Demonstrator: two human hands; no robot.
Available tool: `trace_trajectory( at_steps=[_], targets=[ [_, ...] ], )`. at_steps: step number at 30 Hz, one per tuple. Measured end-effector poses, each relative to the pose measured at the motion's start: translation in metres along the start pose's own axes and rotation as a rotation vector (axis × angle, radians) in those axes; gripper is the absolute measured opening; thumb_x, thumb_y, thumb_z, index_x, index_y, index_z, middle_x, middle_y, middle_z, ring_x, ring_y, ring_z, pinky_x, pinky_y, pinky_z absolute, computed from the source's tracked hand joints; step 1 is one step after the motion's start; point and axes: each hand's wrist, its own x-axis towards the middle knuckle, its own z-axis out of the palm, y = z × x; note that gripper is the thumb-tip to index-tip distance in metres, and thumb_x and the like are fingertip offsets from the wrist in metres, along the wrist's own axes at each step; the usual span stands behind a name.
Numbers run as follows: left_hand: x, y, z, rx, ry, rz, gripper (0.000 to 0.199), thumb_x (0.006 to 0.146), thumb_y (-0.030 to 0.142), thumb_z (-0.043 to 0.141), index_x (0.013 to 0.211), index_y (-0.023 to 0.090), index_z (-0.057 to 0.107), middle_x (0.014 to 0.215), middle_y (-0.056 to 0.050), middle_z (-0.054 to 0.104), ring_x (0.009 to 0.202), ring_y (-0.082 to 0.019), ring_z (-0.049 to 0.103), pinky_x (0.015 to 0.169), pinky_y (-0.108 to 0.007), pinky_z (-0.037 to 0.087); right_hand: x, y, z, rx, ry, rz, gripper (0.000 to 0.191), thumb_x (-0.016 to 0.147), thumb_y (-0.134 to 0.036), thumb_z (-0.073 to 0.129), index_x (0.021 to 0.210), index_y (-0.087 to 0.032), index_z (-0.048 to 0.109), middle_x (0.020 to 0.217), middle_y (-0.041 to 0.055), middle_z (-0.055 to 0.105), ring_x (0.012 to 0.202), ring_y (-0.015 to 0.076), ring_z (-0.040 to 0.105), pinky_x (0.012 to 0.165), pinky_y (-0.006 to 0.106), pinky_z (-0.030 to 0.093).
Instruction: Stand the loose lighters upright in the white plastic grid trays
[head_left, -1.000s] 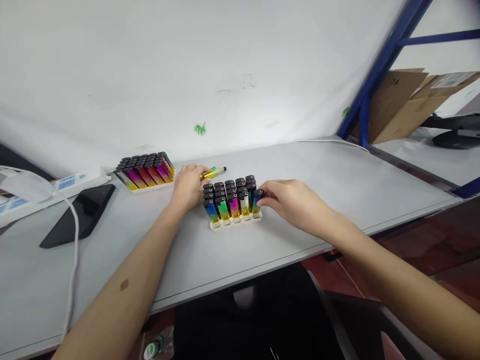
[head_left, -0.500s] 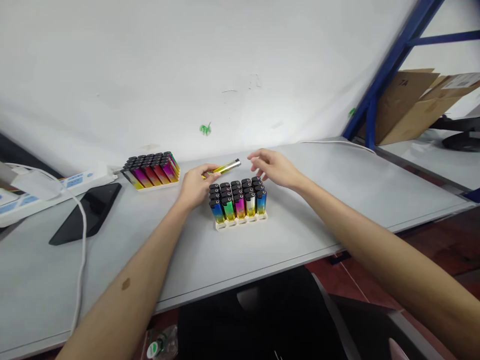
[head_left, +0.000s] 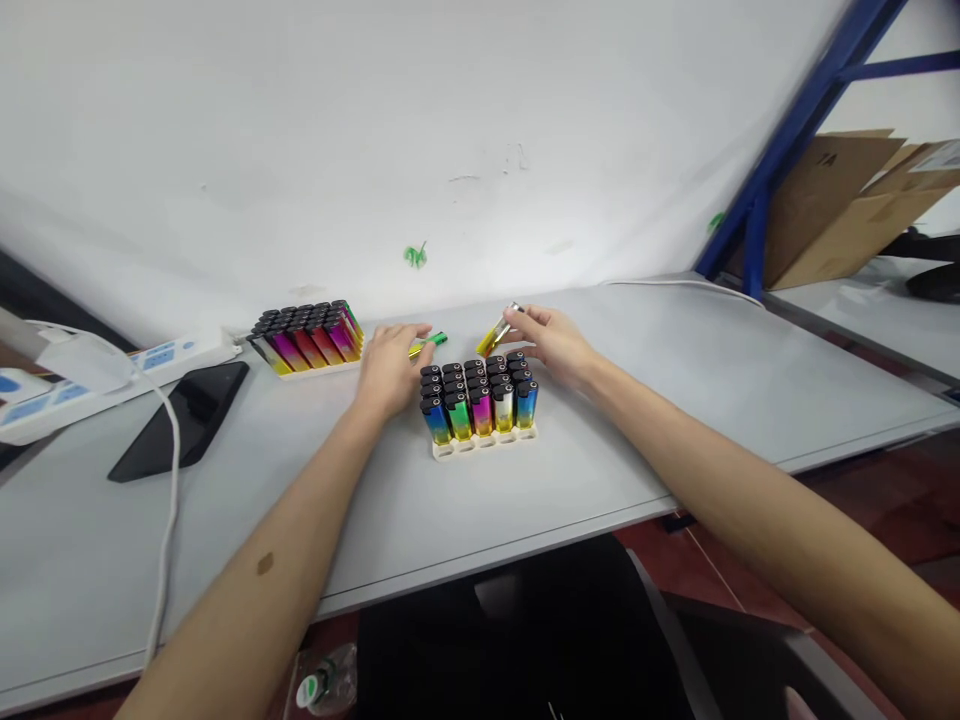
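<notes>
My left hand (head_left: pixel 391 368) is closed around a green-and-yellow lighter (head_left: pixel 435 341), which shows between the thumb and fingers. My right hand (head_left: pixel 553 343) pinches a silver-and-yellow lighter (head_left: pixel 496 334) near its upper end, tilted, with the yellow end down to the left. Between my forearms a cream holder (head_left: pixel 487 447) carries rows of upright lighters with black tops. Blue, green, magenta and silver bodies (head_left: pixel 481 410) face me, and the holder's front row of slots has no lighters. Both hands are just behind and beside these rows.
A second holder full of lighters (head_left: pixel 307 340) stands at the back left. Left of it lie a black phone (head_left: pixel 180 420), a white power strip (head_left: pixel 112 385) and a white cable (head_left: pixel 174 480). The wall borders the table behind; cardboard boxes (head_left: pixel 840 215) stand far right beyond a blue frame.
The silver-and-yellow lighter has passed from my left hand to my right hand. A green-and-yellow lighter now shows at my left fingers. The view has shifted slightly.
</notes>
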Motion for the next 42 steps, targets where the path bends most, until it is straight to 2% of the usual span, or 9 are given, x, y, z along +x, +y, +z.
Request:
trace_trajectory(
  at_steps=[2, 5, 9, 12, 15, 19, 26, 35, 42],
  targets=[
    [0.0, -0.004, 0.0, 0.141, -0.023, -0.009, 0.041, 0.094, 0.032, 0.05, 0.128, 0.015, 0.068, 0.128, -0.013, 0.068, 0.125, -0.032, 0.052, 0.111, -0.046, 0.04, -0.002, -0.005, -0.002, 0.116, 0.04, 0.065, 0.03, 0.092, -0.047, 0.067, 0.085, -0.019, 0.059, 0.091, 0.0057, 0.071, 0.077, 0.0155, 0.067, 0.07, 0.029, 0.055],
    [-0.002, -0.007, -0.001, 0.254, -0.092, -0.057, 0.044, 0.095, 0.033, 0.049, 0.131, 0.015, 0.065, 0.132, -0.015, 0.065, 0.125, -0.034, 0.05, 0.111, -0.047, 0.039, -0.005, -0.013, -0.003, 0.226, 0.14, 0.126, 0.027, 0.096, -0.046, 0.061, 0.089, -0.022, 0.053, 0.075, -0.0005, 0.065, 0.061, 0.0127, 0.061, 0.057, 0.026, 0.051],
    [-0.003, -0.006, -0.002, 0.313, -0.174, -0.089, 0.043, 0.096, 0.036, 0.047, 0.13, 0.018, 0.065, 0.131, -0.015, 0.065, 0.124, -0.035, 0.05, 0.107, -0.047, 0.039, -0.008, -0.018, -0.002, 0.272, 0.177, 0.155, 0.026, 0.098, -0.05, 0.056, 0.094, -0.024, 0.052, 0.057, -0.0089, 0.044, 0.041, 0.0073, 0.036, 0.04, 0.021, 0.024],
    [-0.004, -0.006, -0.001, 0.324, -0.173, -0.083, 0.042, 0.096, 0.036, 0.045, 0.13, 0.019, 0.065, 0.129, -0.016, 0.066, 0.122, -0.035, 0.049, 0.106, -0.047, 0.038, -0.007, -0.017, -0.003, 0.248, 0.162, 0.179, 0.051, 0.093, -0.072, 0.046, 0.084, -0.023, 0.052, 0.053, -0.0081, 0.037, 0.039, 0.0074, 0.026, 0.039, 0.024, 0.014],
    [-0.004, -0.007, 0.0, 0.336, -0.162, -0.069, 0.04, 0.096, 0.036, 0.046, 0.128, 0.02, 0.065, 0.128, -0.015, 0.066, 0.121, -0.034, 0.05, 0.105, -0.046, 0.038, -0.006, -0.012, -0.003, 0.226, 0.138, 0.2, 0.061, 0.09, -0.08, 0.036, 0.073, -0.022, 0.047, 0.051, -0.0066, 0.037, 0.039, 0.0075, 0.025, 0.041, 0.025, 0.012],
    [-0.004, -0.008, 0.0, 0.344, -0.172, -0.065, 0.04, 0.096, 0.035, 0.045, 0.128, 0.02, 0.064, 0.127, -0.014, 0.066, 0.121, -0.033, 0.05, 0.104, -0.045, 0.039, -0.006, -0.007, -0.001, 0.22, 0.105, 0.223, 0.053, 0.096, -0.066, 0.036, 0.066, -0.022, 0.042, 0.049, -0.0063, 0.035, 0.039, 0.008, 0.023, 0.042, 0.025, 0.01],
    [-0.003, -0.01, 0.002, 0.338, -0.171, -0.056, 0.042, 0.096, 0.035, 0.045, 0.13, 0.018, 0.063, 0.129, -0.015, 0.067, 0.121, -0.034, 0.051, 0.104, -0.046, 0.039, -0.008, -0.007, 0.003, 0.165, 0.083, 0.226, 0.041, 0.095, -0.046, 0.038, 0.061, -0.023, 0.035, 0.046, -0.007, 0.026, 0.038, 0.008, 0.017, 0.042, 0.024, 0.009],
    [-0.003, -0.008, 0.0, 0.325, -0.172, -0.067, 0.04, 0.096, 0.035, 0.046, 0.129, 0.02, 0.063, 0.128, -0.014, 0.067, 0.122, -0.034, 0.051, 0.104, -0.045, 0.039, -0.009, -0.005, 0.004, 0.135, 0.163, 0.219, 0.047, 0.097, -0.057, 0.037, 0.065, -0.023, 0.038, 0.047, -0.0084, 0.025, 0.038, 0.0071, 0.016, 0.04, 0.023, 0.009],
    [-0.003, -0.009, 0.002, 0.326, -0.168, -0.058, 0.04, 0.096, 0.035, 0.046, 0.129, 0.02, 0.063, 0.127, -0.015, 0.067, 0.121, -0.035, 0.051, 0.102, -0.047, 0.039, -0.009, -0.009, 0.003, 0.111, 0.164, 0.215, 0.04, 0.094, -0.047, 0.038, 0.063, -0.024, 0.035, 0.046, -0.0071, 0.025, 0.038, 0.008, 0.015, 0.041, 0.024, 0.009]
  ],
)
